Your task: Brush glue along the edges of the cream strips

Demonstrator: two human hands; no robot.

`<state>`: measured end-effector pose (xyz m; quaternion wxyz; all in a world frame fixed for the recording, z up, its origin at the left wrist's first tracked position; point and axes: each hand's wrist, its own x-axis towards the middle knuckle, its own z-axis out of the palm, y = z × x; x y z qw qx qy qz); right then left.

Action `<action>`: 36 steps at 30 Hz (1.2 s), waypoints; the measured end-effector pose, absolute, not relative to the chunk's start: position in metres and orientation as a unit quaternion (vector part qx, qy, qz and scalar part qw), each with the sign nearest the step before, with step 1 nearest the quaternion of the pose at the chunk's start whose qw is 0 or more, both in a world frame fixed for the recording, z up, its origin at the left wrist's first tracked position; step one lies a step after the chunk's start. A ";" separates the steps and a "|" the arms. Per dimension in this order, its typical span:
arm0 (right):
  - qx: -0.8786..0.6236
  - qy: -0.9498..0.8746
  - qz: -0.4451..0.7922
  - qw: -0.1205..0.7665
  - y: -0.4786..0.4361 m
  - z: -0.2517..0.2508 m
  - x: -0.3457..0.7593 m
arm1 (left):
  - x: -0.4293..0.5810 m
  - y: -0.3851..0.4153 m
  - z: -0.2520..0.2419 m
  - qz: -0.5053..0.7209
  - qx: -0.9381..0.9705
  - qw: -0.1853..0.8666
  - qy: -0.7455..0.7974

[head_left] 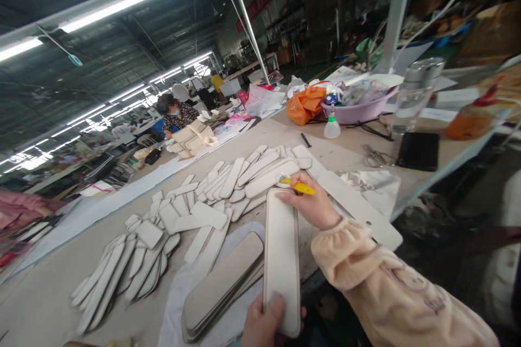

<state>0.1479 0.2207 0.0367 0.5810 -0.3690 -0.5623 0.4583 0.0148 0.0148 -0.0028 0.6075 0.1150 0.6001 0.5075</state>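
Note:
A long, pale strip-shaped piece [281,249] with rounded corners and a darker edge line stands tilted in front of me. My left hand [266,320] is closed around its lower end, thumb on the face. At its top end is my right hand [311,200], thumb against the piece, with a small yellow-handled tool [303,188] held in the fingers. The tool's pale tip is too small to identify. Close by on the left lies a stack of similar brownish strips [223,282] on a white cloth [173,303]. Many loose pale pieces [211,217] spread beyond it.
At the back right stand a purple basin [358,114], an orange bag [305,104], a small bottle [332,127] and a clear jar [413,97]. Scissors [376,157] lie beside a black phone-like slab [418,150]. Another person [177,114] works across the table.

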 end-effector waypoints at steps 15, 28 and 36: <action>-0.359 -0.556 0.473 0.582 0.217 0.038 0.148 | 0.024 0.005 0.007 0.513 0.141 0.620 0.577; -0.344 -0.554 0.484 0.584 0.219 0.032 0.144 | 0.020 -0.001 0.005 0.503 0.164 0.663 0.529; -0.344 -0.569 0.470 0.581 0.218 0.031 0.142 | 0.022 0.000 0.004 0.503 0.166 0.650 0.544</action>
